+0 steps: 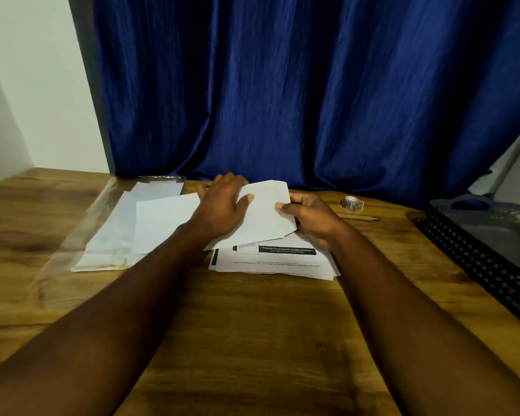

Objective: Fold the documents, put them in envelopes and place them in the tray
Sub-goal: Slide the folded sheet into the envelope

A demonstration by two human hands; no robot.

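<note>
Head view: both hands met over a plain white envelope (264, 214) at the far middle of the wooden tabletop (252, 325). The left hand (222, 205) gripped its left part, fingers over the far edge and thumb on the face. The right hand (312, 219) pinched its right end, thumb on top. The envelope's long axis ran roughly left to right, slightly tilted, and it lay over a stack of printed documents (270, 261) just nearer the person.

The dark mesh tray (463, 250) stood well apart at the right edge, so the right hand was the nearer one for the eventual placing. A tape roll (352, 203) and a pencil (359, 217) lay between hands and tray, towards the far side, likely off a direct path. A pile of spare envelopes (117, 235) in clear wrapping sat to the left. A blue curtain (312, 85) hung behind. Whether the envelope was already filled could not be told.
</note>
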